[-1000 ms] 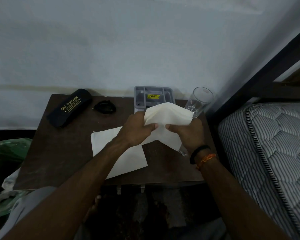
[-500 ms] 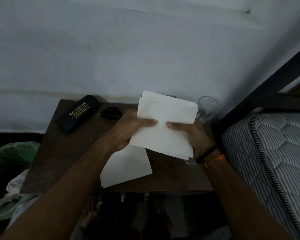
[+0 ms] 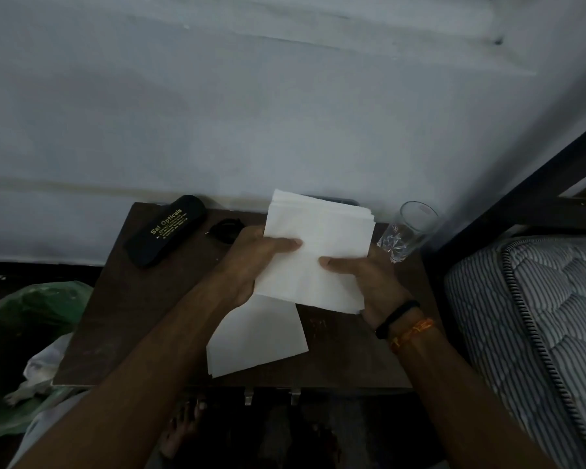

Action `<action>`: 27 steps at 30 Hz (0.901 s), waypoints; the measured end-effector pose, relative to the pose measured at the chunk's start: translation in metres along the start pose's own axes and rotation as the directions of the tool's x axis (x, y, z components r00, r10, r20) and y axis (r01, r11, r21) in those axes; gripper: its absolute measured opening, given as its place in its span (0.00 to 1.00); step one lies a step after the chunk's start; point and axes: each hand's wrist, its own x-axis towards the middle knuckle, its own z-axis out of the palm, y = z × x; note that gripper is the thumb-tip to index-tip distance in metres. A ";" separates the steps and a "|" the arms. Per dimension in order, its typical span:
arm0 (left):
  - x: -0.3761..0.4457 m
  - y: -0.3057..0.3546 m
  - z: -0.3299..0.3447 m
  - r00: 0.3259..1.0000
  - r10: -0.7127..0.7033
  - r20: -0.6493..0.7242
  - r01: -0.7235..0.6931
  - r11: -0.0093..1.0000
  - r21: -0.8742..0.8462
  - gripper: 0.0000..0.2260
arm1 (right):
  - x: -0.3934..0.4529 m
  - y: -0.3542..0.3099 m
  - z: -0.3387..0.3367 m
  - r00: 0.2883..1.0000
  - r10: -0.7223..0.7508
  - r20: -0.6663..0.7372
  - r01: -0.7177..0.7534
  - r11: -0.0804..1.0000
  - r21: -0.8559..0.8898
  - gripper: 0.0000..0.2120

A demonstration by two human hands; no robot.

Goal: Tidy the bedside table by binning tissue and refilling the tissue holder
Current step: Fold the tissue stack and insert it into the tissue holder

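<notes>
White tissue stack (image 3: pixel 318 252), thick and square, held up above the bedside table (image 3: pixel 142 319) by both hands. Left hand (image 3: pixel 251 262) gripping the stack's left edge, thumb laid across the front; right hand (image 3: pixel 369 279) clamped on the lower right corner, thumb on top, fingers tucked behind and out of sight. Layered sheet edges fanning at the upper right corner. Tissue holder almost wholly hidden behind the stack, only a dark sliver (image 3: pixel 340 200) peeking over the top edge, too little to say more. Second lot of flat white tissue (image 3: pixel 257 340) lying on the tabletop below, its upper part covered by the held stack and left wrist. Black spectacle case (image 3: pixel 166 230) at the back left, gold lettering only partly readable. Small dark object (image 3: pixel 225 228) beside it, hard to identify. Clear glass (image 3: pixel 408 230) leaning at back right. Green bin bag (image 3: pixel 31 319) at left, cut off by the frame, crumpled white tissue (image 3: pixel 39 370) in it. Striped mattress (image 3: pixel 538 333) cropped at right.
</notes>
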 end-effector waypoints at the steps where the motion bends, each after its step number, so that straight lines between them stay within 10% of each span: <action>1: 0.000 0.001 -0.002 1.000 0.003 0.003 -0.003 1.000 0.006 0.11 | 0.000 0.000 0.000 1.000 0.007 0.001 -0.007 1.000 -0.008 0.25; 27: -0.008 0.010 -0.004 1.000 0.024 -0.015 -0.024 1.000 0.006 0.11 | 0.000 0.001 0.006 0.989 0.024 0.146 -0.040 0.994 0.103 0.22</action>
